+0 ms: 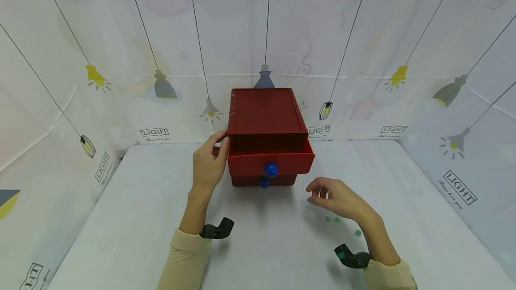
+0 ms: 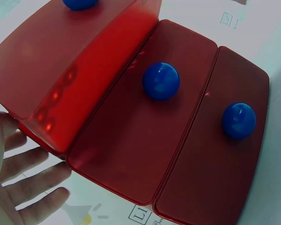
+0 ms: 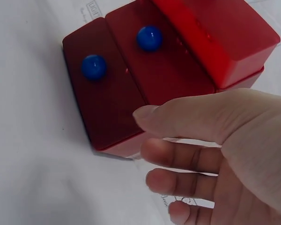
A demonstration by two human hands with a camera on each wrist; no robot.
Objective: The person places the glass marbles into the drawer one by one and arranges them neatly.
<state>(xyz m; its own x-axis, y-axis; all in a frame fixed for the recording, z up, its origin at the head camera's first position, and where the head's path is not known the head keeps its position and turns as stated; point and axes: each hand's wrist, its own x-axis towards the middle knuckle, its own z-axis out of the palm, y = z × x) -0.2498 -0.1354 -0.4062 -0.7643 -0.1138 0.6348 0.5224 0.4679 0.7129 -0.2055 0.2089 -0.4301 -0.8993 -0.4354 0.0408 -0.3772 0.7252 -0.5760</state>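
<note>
**Red drawer chest, top drawer out, both hands near**

Centre of the head view: glossy red plastic three-drawer chest (image 1: 264,120) standing on white cloth-covered table (image 1: 141,218), backed against the lamp-printed white backdrop (image 1: 363,35). Top drawer (image 1: 270,162) pulled partway forward, its round blue knob (image 1: 271,169) facing the camera. Second blue knob (image 1: 264,183) just below, partly shadowed; lowest drawer hidden in this view, visible only from the wrist cameras. Drawer interior not visible.

Left hand (image 1: 209,162) against the chest's left side, fingers straight and loosely together, fingertips at the upper front corner; thumb contact hard to make out. In the left wrist view, lower left, fingers (image 2: 33,187) slightly spread, cut off by the frame edge.

Right hand (image 1: 336,198) right of centre, apart from the chest, above the table, fingers loosely curled, holding nothing. Small green dots (image 1: 337,220) on the cloth beneath, too small to identify.
</note>
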